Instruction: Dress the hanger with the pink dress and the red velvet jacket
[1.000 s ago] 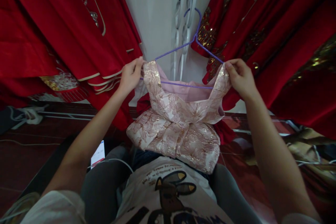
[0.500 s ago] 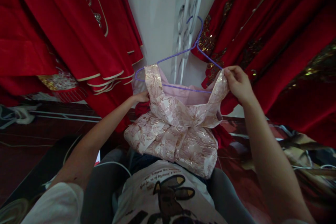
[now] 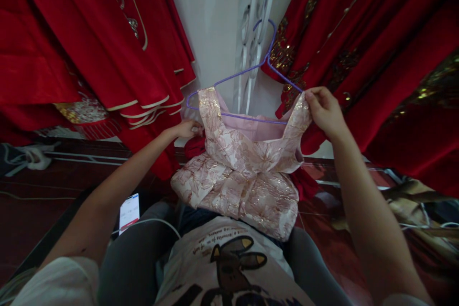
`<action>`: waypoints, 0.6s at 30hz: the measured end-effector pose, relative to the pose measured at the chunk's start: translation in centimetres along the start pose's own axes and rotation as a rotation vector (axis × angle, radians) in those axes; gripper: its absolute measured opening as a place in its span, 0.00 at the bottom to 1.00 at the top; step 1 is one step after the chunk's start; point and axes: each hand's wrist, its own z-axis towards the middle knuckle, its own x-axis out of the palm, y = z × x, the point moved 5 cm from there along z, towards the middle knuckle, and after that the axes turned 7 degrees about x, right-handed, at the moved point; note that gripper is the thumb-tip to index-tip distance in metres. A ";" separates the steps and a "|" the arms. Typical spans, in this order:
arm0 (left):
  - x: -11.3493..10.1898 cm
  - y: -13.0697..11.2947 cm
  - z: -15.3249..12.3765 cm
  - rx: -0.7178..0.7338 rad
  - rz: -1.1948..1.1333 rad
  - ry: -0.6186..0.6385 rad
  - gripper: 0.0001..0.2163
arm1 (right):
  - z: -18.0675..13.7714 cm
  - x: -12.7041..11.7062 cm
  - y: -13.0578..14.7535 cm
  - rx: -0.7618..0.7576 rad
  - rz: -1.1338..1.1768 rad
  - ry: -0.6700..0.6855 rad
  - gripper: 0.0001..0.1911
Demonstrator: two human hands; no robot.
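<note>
A pale pink brocade dress (image 3: pixel 247 186) with gold floral patterning and a plain pink lining lies against my lap. It hangs by wide shoulder straps on a purple hanger (image 3: pixel 240 74), whose hook points up and away from me. Between thumb and fingers, my right hand (image 3: pixel 325 110) pinches the top of the right strap by the hanger's end. My left hand (image 3: pixel 188 129) is beside the left armhole with its fingers curled in. Whether those fingers grip any cloth is too dim to see.
Red garments (image 3: pixel 143 57) with pale piping hang at the left, and red garments with gold sequins (image 3: pixel 358 57) hang at the right. Behind the hanger is a white panel with ornate metalwork (image 3: pixel 247 52). A lit phone (image 3: pixel 129 213) with a cable lies by my left leg.
My left hand has drawn outward from the dress's left edge, so its curled fingers now show. My right hand stays on the strap. More of the phone is visible as my left arm shifted.
</note>
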 end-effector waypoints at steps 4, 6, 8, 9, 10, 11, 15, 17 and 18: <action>0.8 1.3 -1.0 -0.112 -0.127 0.075 0.28 | 0.1 0.0 -0.3 -0.010 -0.013 -0.006 0.05; 1.1 1.5 -1.4 -0.138 -0.074 0.060 0.27 | 0.2 0.1 -0.3 -0.024 0.004 -0.005 0.04; 1.0 1.3 -1.4 -0.113 0.000 0.047 0.22 | 0.2 0.1 -0.2 -0.030 0.017 -0.001 0.03; 0.7 1.1 -1.3 -0.088 0.021 0.041 0.19 | 0.2 0.1 -0.2 -0.029 0.020 0.001 0.03; 0.3 0.9 -1.2 -0.060 0.022 0.032 0.17 | 0.1 0.1 -0.1 -0.027 0.023 0.003 0.04; -0.3 0.6 -1.1 -0.034 0.005 0.020 0.16 | 0.1 0.1 -0.1 -0.026 0.024 0.004 0.04; -3.6 0.0 -1.0 -0.027 -0.163 -0.084 0.15 | 0.0 0.0 0.1 -0.067 0.002 0.001 0.06; -5.8 -0.6 -1.2 -0.041 -0.220 -0.202 0.15 | 0.0 0.0 0.1 -0.081 0.000 -0.001 0.06; -6.9 -1.1 -1.3 -0.037 -0.239 -0.282 0.15 | 0.0 0.0 0.1 -0.084 0.003 -0.004 0.06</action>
